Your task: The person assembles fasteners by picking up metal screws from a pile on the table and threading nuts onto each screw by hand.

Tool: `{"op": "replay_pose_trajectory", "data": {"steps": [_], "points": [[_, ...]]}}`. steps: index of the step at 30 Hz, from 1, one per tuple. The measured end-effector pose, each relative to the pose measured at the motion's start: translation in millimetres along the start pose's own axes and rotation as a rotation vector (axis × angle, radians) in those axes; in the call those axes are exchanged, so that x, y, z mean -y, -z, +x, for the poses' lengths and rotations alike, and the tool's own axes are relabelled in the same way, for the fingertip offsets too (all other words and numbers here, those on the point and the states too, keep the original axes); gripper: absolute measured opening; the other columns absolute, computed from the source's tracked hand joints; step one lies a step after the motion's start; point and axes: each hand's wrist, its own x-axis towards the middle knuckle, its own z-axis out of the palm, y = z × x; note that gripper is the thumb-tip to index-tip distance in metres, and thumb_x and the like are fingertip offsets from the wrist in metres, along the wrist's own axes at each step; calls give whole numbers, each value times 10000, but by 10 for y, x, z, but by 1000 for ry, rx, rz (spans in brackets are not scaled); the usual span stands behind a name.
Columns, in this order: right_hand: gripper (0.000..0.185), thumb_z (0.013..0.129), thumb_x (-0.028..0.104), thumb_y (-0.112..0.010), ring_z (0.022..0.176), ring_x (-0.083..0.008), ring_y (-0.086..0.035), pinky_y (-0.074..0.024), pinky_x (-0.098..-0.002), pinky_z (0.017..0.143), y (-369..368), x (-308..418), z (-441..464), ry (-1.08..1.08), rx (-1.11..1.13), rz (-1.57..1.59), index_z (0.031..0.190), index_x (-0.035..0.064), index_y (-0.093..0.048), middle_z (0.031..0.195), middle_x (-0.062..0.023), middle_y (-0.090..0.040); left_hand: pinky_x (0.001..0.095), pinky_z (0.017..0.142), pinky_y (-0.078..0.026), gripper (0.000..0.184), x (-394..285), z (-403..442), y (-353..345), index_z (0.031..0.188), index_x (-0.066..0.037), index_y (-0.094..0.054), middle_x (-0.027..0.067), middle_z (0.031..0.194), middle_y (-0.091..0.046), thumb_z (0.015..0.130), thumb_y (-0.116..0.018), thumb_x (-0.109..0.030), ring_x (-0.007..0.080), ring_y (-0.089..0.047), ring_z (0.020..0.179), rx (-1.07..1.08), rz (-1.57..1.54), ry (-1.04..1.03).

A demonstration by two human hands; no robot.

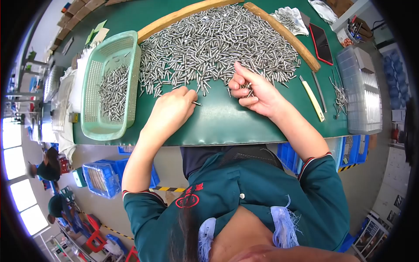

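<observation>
Within the left hand (172,109), a pinched pin (197,103) points rightward and slightly bodyward, its other end hidden. The right hand (252,89) curls around several pins (249,91), mostly covered, their direction hard to tell. Beyond both hands, the pile (214,43) points every way.

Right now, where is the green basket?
In the head view, the green basket stands at the left of the table, beside the loose metal pins and the left wooden bar's end, left of the left hand.
</observation>
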Motion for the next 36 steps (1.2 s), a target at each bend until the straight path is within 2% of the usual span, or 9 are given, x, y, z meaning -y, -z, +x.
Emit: {"op": "replay_pose_trajectory", "data": {"steps": [2, 7, 10, 14, 22, 25, 29, 32, 36], "points": [[336, 897, 393, -528, 559, -21, -355, -229, -123, 362, -17, -15, -18, 17, -16, -59, 816, 67, -518, 747, 1, -449, 368, 598, -474, 92, -24, 19, -45, 845, -58, -569, 93, 774, -553, 771, -598, -105, 272, -587, 687, -63, 8, -31], [340, 898, 343, -545, 532, 4, -325, -200, -132, 375, -71, -76, -17, 89, 1, -285, 989, 18, -579, 705, 50, -426, 262, 575, -459, 108, -141, 246, -136, 875, -47, -598, 60, 784, -559, 772, -623, -68, 166, -586, 686, -306, -551, 126], [311, 900, 316, -548, 511, 13, -302, -172, -146, 384, -45, -90, 3, 91, 17, -306, 988, 21, -589, 666, 79, -394, 183, 593, -427, 106, -145, 383, -281, 906, -25, -592, 18, 830, -578, 805, -612, -47, 70, -579, 757, -364, -978, 180], [233, 923, 262, -517, 501, 13, -288, -208, -147, 393, -57, -75, -8, 63, 7, -330, 953, 36, -566, 634, 86, -366, 177, 667, -424, 123, -212, 404, -388, 966, -13, -567, 13, 896, -579, 849, -587, -45, 76, -579, 861, -326, -1372, 183], [143, 899, 234, -564, 496, 14, -308, -211, -141, 395, -96, -94, -14, 64, 6, -308, 863, 96, -551, 646, 96, -398, 168, 619, -398, 133, -216, 349, -399, 970, -33, -581, -17, 873, -565, 851, -609, -83, 33, -508, 765, -273, -1444, 232], [220, 867, 292, -604, 506, 23, -317, -182, -141, 397, -58, -129, 6, 97, 10, -336, 930, 82, -581, 701, 82, -493, 164, 595, -387, 132, -205, 339, -405, 971, -39, -583, -22, 869, -566, 855, -607, -97, 28, -499, 758, -262, -1440, 228], [244, 876, 319, -587, 495, 17, -308, -185, -146, 399, -48, -123, 1, 98, 17, -369, 924, 80, -588, 668, 88, -461, 169, 592, -392, 131, -221, 342, -407, 963, -34, -582, -25, 854, -562, 853, -609, -101, 31, -503, 752, -285, -1444, 218], [273, 885, 348, -569, 486, 12, -297, -184, -152, 399, -57, -112, -12, 127, 14, -426, 916, 78, -593, 642, 90, -423, 181, 568, -402, 140, -219, 353, -423, 956, -28, -596, -10, 829, -560, 831, -624, -85, 43, -513, 716, -342, -1309, 194], [276, 923, 335, -505, 482, 5, -282, -189, -157, 394, -65, -102, -28, 153, 6, -462, 877, 72, -571, 625, 79, -391, 205, 533, -437, 188, -277, 358, -376, 960, -48, -627, 50, 821, -572, 776, -661, -62, 100, -565, 671, -529, -745, 36]]}}
